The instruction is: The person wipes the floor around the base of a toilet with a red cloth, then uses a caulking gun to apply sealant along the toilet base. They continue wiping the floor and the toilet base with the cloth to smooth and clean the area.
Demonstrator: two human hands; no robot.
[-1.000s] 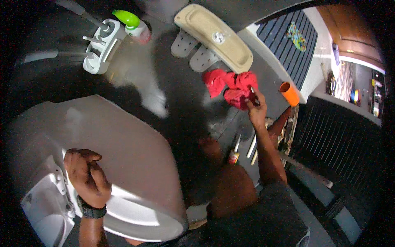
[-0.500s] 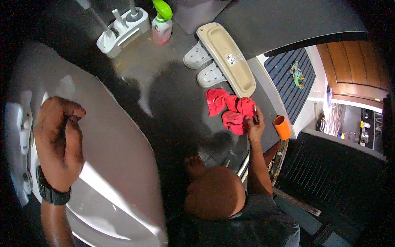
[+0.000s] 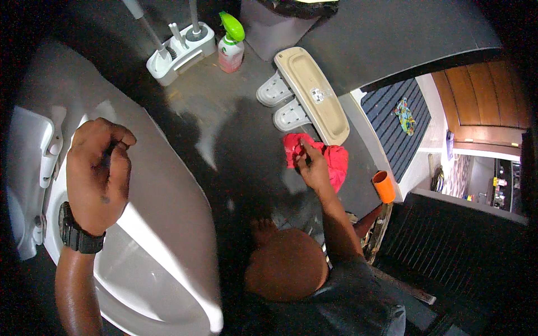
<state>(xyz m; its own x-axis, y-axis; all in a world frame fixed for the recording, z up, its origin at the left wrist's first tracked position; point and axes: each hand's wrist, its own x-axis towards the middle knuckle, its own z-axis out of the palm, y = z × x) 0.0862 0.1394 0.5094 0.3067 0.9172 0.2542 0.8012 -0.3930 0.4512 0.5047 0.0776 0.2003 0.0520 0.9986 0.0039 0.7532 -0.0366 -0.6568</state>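
My right hand (image 3: 315,171) reaches down to a crumpled red cloth (image 3: 335,162) on the dark floor. Its fingers pinch at the cloth's middle, partly covering it. Just beyond the cloth lies a long beige plastic tray-like piece (image 3: 302,73) with two white perforated pads (image 3: 291,115) sticking out from its left side. My left hand (image 3: 100,171), with a black watch on the wrist, hovers over the white toilet bowl (image 3: 145,274). Its fingers are curled closed, and nothing shows between them.
A white toilet brush holder (image 3: 182,59) and a spray bottle (image 3: 231,50) with green head stand at the far left. A grey bin (image 3: 274,31) is behind. An orange cup (image 3: 384,186) stands at right, near a striped mat (image 3: 392,120) and a dark slatted panel (image 3: 454,246).
My right hand has moved left across the red cloth, which is now bunched more compactly. The view has shifted slightly, showing more of the bin. My left hand remains curled over the toilet.
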